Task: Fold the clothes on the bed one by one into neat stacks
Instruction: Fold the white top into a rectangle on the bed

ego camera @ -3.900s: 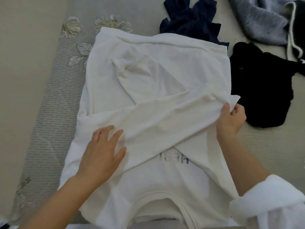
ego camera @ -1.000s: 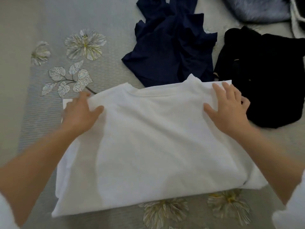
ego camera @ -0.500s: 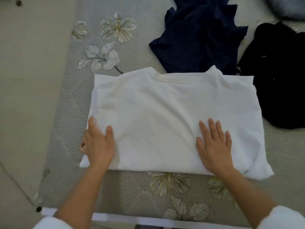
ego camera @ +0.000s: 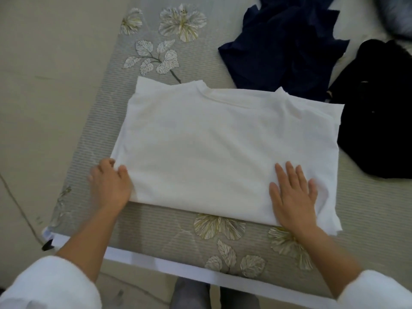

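Note:
A white T-shirt (ego camera: 223, 148) lies folded into a wide rectangle on the bed, collar on the far side. My left hand (ego camera: 110, 186) is at its near left corner, thumb on top of the cloth and fingers curled down at the edge, pinching it. Flat on the near right part of the shirt rests my right hand (ego camera: 292, 197), fingers straight and spread. A crumpled navy garment (ego camera: 278, 47) lies beyond the shirt. A black garment (ego camera: 379, 112) lies to the right, touching the shirt's right edge.
The grey bedspread (ego camera: 156, 228) with flower embroidery runs to a white front edge (ego camera: 156, 264) close to my body. Beige floor (ego camera: 44, 85) lies left of the bed. A grey fuzzy garment (ego camera: 399, 16) shows at the top right corner.
The shirt went from half-open with sleeves crossed to a folded rectangle. In the last half second my left hand slid to the left corner and curled its fingers; my right hand stayed flat.

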`<state>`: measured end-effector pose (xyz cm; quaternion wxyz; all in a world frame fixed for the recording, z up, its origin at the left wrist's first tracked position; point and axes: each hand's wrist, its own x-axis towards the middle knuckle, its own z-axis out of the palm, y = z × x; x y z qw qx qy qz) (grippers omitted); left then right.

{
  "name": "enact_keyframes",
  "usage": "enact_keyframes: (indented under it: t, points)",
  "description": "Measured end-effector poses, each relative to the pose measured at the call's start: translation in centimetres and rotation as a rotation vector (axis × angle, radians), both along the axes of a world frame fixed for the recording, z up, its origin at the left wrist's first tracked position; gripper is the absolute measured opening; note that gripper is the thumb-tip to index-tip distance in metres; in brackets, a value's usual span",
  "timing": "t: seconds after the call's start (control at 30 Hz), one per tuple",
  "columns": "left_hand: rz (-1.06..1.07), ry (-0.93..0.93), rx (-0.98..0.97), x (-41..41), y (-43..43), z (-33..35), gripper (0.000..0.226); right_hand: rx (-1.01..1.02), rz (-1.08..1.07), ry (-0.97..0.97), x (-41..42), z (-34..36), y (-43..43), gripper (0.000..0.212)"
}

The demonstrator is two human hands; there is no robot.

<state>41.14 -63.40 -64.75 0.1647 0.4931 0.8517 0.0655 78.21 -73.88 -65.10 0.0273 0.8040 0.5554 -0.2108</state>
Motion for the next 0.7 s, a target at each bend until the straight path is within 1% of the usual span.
enact_keyframes:
  t: [0.07,0.13,0.2,0.27,0.33,0.4,0.47,0.53,0.63,0.67,0.7]
  points:
    - [-0.07,0.041,0.087,2.7,-0.7,0.4,0.047,0.07,-0.002,0.02,0.3,0.3,-0.5,0.049]
    - [-0.26,0.004,0.125,6.4,-2.2,0.7,0.051,0.152,-0.028,0.02,0.5,1.0,-1.2,0.049]
    - [-0.503,-0.062,0.067,10.7,-4.5,0.7,0.051,0.216,-0.079,0.01,0.8,1.8,-2.3,0.053]
    - [-0.696,-0.134,-0.023,15.1,-7.2,0.5,0.054,0.266,-0.152,-0.009,1.8,2.3,-3.5,0.051]
    - [-0.856,-0.169,-0.102,19.2,-9.9,0.1,0.057,0.254,-0.301,0.015,3.3,2.5,-5.0,0.053]
    - [-0.966,-0.165,-0.15,22.5,-12.3,-0.4,0.059,0.263,-0.468,0.081,4.8,2.8,-6.7,0.051]
    - [-1.009,-0.156,-0.192,25.0,-13.8,-0.5,0.061,0.352,-0.538,0.129,5.9,3.1,-8.7,0.041]
    - [-0.969,-0.18,-0.214,26.2,-14.2,-0.6,0.061,0.409,-0.538,0.187,6.0,3.4,-10.0,0.034]
    - [-0.949,-0.178,-0.239,26.8,-14.2,-0.8,0.062,0.374,-0.519,0.274,5.8,3.1,-11.3,0.019]
    - [-0.951,-0.175,-0.243,26.8,-14.1,-0.9,0.062,0.357,-0.518,0.3,5.5,2.8,-11.4,0.016]
    - [-0.955,-0.177,-0.248,26.6,-14.0,-1.0,0.063,0.351,-0.526,0.314,5.3,2.6,-11.4,0.017]
